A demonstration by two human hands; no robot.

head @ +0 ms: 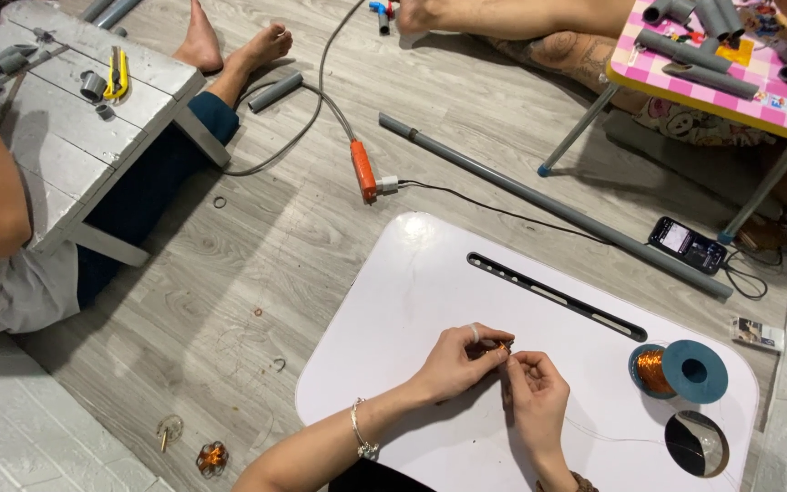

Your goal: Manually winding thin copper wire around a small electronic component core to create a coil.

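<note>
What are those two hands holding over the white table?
Both hands pinch a small coil of copper wire between the fingertips: the left hand grips its left side, the right hand its right. The exact grip is too small to tell.

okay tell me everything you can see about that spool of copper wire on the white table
The spool lies on its side near the right end of the white lap table, just above a round dark cup recess. It has teal-blue, plastic-looking flanges with a dark centre hole, and shiny orange-copper wire wound on the core between them. A very thin strand seems to trail left toward the right hand; neither hand touches the spool itself.
</note>
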